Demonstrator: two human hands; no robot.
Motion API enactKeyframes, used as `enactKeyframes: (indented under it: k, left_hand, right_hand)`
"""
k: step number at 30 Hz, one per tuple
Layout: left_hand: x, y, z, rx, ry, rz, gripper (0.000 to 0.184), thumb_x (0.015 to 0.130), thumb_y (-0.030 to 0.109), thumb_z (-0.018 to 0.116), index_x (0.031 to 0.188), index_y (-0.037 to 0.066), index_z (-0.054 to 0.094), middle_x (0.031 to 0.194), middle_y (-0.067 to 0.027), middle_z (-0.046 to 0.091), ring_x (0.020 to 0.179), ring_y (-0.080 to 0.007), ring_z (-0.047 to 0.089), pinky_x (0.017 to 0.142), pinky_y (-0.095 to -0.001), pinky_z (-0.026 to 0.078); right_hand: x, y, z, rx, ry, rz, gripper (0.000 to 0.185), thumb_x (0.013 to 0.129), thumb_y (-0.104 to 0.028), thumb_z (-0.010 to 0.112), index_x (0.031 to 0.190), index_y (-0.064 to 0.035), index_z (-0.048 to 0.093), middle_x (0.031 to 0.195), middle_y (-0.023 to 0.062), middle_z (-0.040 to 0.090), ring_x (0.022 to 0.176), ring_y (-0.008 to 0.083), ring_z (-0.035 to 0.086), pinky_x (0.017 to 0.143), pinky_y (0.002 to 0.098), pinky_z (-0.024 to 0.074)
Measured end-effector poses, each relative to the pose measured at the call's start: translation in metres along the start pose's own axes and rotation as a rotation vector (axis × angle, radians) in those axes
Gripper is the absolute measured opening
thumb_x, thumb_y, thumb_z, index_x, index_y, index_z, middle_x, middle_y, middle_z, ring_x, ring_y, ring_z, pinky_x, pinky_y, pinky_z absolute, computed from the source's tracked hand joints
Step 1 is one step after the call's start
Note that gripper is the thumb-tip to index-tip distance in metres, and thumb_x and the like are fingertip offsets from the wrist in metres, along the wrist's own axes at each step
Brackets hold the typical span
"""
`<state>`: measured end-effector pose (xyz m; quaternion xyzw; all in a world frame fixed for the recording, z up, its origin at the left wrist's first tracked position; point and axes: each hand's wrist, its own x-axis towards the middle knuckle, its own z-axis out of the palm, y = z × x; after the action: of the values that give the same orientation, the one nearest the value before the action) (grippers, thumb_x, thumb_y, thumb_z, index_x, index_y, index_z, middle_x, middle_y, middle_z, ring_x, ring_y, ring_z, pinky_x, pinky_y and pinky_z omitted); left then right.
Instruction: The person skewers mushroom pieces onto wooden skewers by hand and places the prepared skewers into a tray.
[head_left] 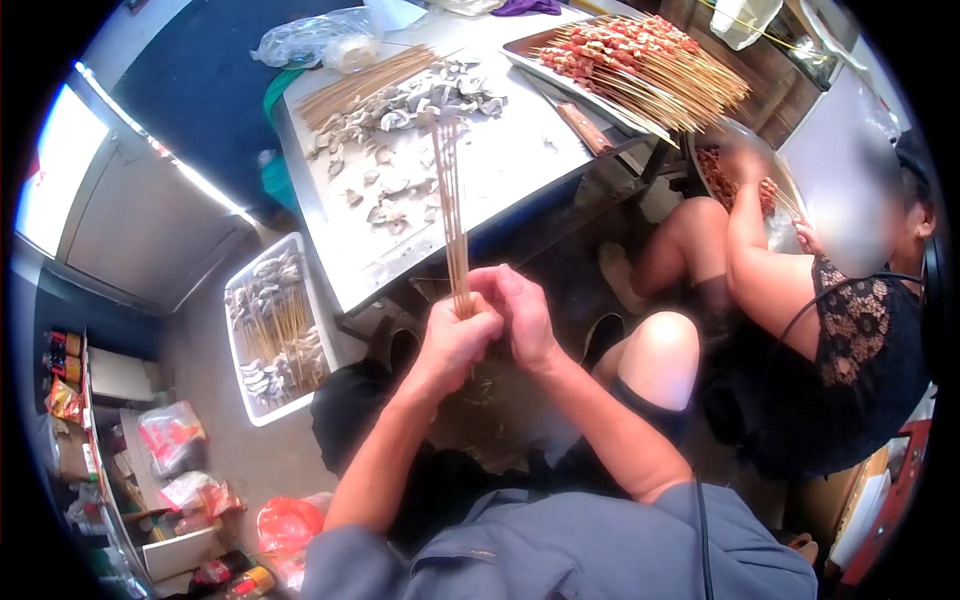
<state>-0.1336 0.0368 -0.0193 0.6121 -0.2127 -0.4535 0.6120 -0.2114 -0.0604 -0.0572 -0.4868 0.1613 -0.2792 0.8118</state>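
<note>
Apparently done: loaded skewers, laid in 1 white tray | Remaining: grey pieces, loose on table | Left hand: thin sticks gripped by closed fingers | Right hand: half-curled alongside, hold cannot be told

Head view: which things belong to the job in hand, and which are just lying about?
Apparently part of the job:
bundle of sticks held in the left hand
loose sticks on the table
grey-white pieces
loaded skewers in the white tray

Apparently just lying about:
clear plastic bag
purple item
red plastic bag
</note>
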Motion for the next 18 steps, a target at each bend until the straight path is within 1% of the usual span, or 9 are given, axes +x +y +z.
enactKeyframes:
  k: [2, 5, 6, 8, 10, 12, 14, 17, 18]
  left_hand:
    - [0.000, -0.003, 0.001, 0.023, -0.008, 0.004, 0.015, 0.078, 0.009, 0.065, 0.065, 0.008, 0.057, 0.058, 0.0023, 0.053, 0.044, -0.0056, 0.043, 0.041, -0.0210, 0.030]
    - [-0.002, -0.001, 0.006, 0.078, 0.009, -0.162, 0.013, 0.083, 0.013, 0.063, 0.071, 0.007, 0.059, 0.058, 0.0012, 0.052, 0.046, -0.0078, 0.047, 0.041, -0.0234, 0.034]
    - [0.004, -0.012, 0.008, 0.076, 0.033, -0.106, 0.015, 0.084, 0.019, 0.068, 0.079, 0.007, 0.059, 0.062, 0.0018, 0.054, 0.046, -0.0081, 0.047, 0.040, -0.0234, 0.034]
    - [-0.001, -0.010, 0.009, 0.124, 0.024, -0.093, 0.012, 0.087, 0.019, 0.062, 0.088, 0.008, 0.058, 0.062, 0.0007, 0.051, 0.046, -0.0088, 0.048, 0.040, -0.0238, 0.033]
    - [0.017, -0.050, 0.003, 0.005, 0.016, 0.136, 0.013, 0.086, 0.020, 0.063, 0.092, 0.009, 0.057, 0.064, 0.0003, 0.052, 0.046, -0.0093, 0.047, 0.039, -0.0239, 0.033]
    - [0.021, -0.053, 0.000, 0.045, 0.020, 0.121, 0.010, 0.088, 0.015, 0.064, 0.091, 0.009, 0.057, 0.067, -0.0001, 0.054, 0.051, -0.0087, 0.050, 0.043, -0.0235, 0.037]
    - [-0.001, -0.018, 0.021, 0.023, 0.018, 0.076, 0.008, 0.089, 0.016, 0.063, 0.090, 0.010, 0.057, 0.066, 0.0008, 0.052, 0.051, -0.0084, 0.049, 0.044, -0.0225, 0.035]
    - [-0.001, -0.027, 0.016, 0.045, -0.074, -0.101, 0.014, 0.091, 0.025, 0.062, 0.090, 0.012, 0.057, 0.064, 0.0026, 0.047, 0.047, -0.0091, 0.043, 0.041, -0.0218, 0.029]
    - [0.002, -0.032, 0.011, 0.049, -0.123, -0.125, 0.015, 0.092, 0.026, 0.061, 0.092, 0.011, 0.059, 0.070, 0.0004, 0.053, 0.052, -0.0089, 0.047, 0.045, -0.0218, 0.033]
  right_hand:
    - [0.001, -0.005, -0.002, 0.001, 0.000, -0.028, 0.041, 0.102, -0.032, 0.045, 0.104, 0.0034, 0.066, 0.094, 0.0067, 0.067, 0.084, 0.0115, 0.060, 0.079, 0.0270, 0.0485]
    - [-0.004, -0.021, 0.005, -0.238, -0.089, -0.047, 0.030, 0.097, -0.020, 0.049, 0.103, 0.0025, 0.067, 0.097, 0.0086, 0.068, 0.089, 0.0157, 0.063, 0.084, 0.0290, 0.0492]
    - [-0.006, -0.019, 0.006, -0.268, -0.127, -0.036, 0.028, 0.096, -0.020, 0.052, 0.101, 0.0018, 0.068, 0.096, 0.0087, 0.069, 0.089, 0.0165, 0.064, 0.085, 0.0287, 0.0494]
    - [-0.009, -0.019, 0.009, -0.385, -0.135, -0.070, 0.026, 0.095, -0.020, 0.055, 0.098, 0.0009, 0.070, 0.091, 0.0084, 0.069, 0.086, 0.0155, 0.064, 0.081, 0.0283, 0.0497]
    - [-0.008, -0.015, 0.006, -0.433, -0.140, -0.092, 0.025, 0.095, -0.020, 0.057, 0.096, -0.0001, 0.072, 0.086, 0.0074, 0.068, 0.083, 0.0140, 0.064, 0.077, 0.0281, 0.0498]
    - [-0.010, -0.018, 0.007, -0.481, -0.091, -0.133, 0.023, 0.095, -0.018, 0.057, 0.091, 0.0003, 0.070, 0.081, 0.0061, 0.067, 0.079, 0.0118, 0.063, 0.073, 0.0271, 0.0494]
    - [-0.008, -0.011, 0.004, -0.418, -0.012, -0.119, 0.027, 0.095, -0.022, 0.055, 0.088, 0.0019, 0.065, 0.079, 0.0113, 0.068, 0.075, 0.0137, 0.062, 0.070, 0.0295, 0.0494]
    - [-0.008, -0.023, 0.005, -0.191, 0.074, -0.076, 0.025, 0.098, -0.022, 0.053, 0.088, 0.0001, 0.059, 0.077, 0.0094, 0.068, 0.070, 0.0141, 0.064, 0.066, 0.0284, 0.0523]
    - [-0.008, -0.029, 0.004, -0.122, 0.093, -0.036, 0.023, 0.099, -0.022, 0.053, 0.089, -0.0012, 0.058, 0.076, 0.0090, 0.067, 0.069, 0.0148, 0.065, 0.064, 0.0282, 0.0530]
